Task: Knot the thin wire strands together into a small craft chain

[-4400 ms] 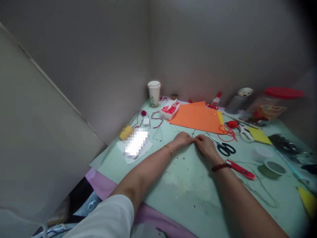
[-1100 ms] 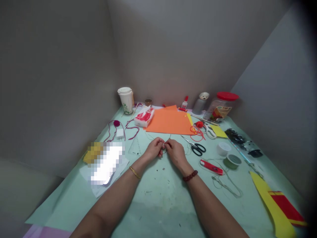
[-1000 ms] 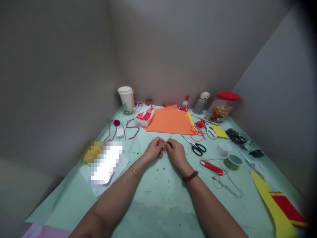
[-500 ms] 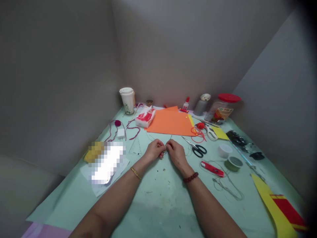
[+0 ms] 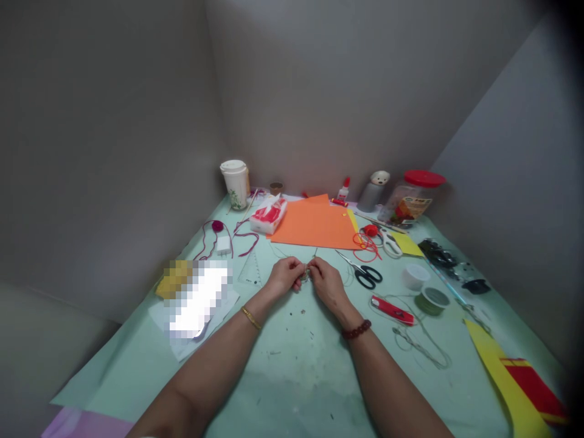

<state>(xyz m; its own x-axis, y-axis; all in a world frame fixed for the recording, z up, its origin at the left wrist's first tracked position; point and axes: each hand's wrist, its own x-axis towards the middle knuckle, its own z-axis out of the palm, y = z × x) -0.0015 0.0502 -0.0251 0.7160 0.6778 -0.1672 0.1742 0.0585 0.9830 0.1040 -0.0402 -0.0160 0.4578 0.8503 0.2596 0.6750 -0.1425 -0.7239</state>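
Over the middle of the green table covering, my left hand (image 5: 289, 275) pinches a small bundle of thin cord (image 5: 305, 275). On its right side my right hand (image 5: 323, 275) has its fingertips closed at the same cord, close to the left ones. The exact shape of the cord between the fingers is too small to make out. Thin strands lie on the table beyond both hands. Black-handled scissors (image 5: 367, 277) lie just right of my right hand, blades pointing to the back left. A clear triangle ruler (image 5: 249, 272) lies left of my left hand.
Orange sheets (image 5: 314, 225) and a tissue pack (image 5: 269, 215) lie behind the hands. A red cutter (image 5: 392, 310), a spool of green cord (image 5: 432, 300) and loose cord are at right. A white cup (image 5: 235, 185) and a red-lidded jar (image 5: 410, 198) stand at the back.
My right hand has shifted slightly right, so the gap between the two hands is a little wider. My left hand is nearly unmoved.
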